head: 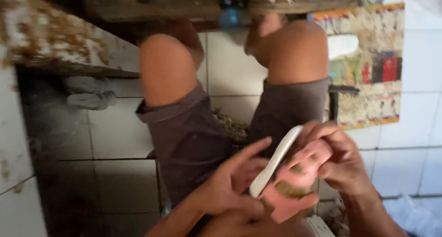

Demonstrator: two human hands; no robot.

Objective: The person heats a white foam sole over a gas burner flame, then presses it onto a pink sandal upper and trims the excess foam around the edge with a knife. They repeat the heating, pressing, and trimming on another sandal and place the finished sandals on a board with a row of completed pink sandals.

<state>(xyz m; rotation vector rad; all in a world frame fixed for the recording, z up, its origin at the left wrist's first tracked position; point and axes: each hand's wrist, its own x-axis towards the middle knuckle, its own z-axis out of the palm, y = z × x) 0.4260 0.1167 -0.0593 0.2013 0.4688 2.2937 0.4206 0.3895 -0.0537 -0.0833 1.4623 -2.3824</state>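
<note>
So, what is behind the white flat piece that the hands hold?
Behind the white flat piece lies a pink object with brownish patches, gripped by the right hand. The left hand covers its lower edge; its back is hidden.

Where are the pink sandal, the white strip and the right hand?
pink sandal (pixel 294 184): head view, on its pink underside, low in the frame.
white strip (pixel 275 161): head view, midway along its length.
right hand (pixel 343 161): head view, back of the hand, fingers wrapped on the sandal.

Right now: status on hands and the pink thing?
Left hand open against white sole. Right hand gripping pink sandal. Image blurred; nothing blocking.
</note>
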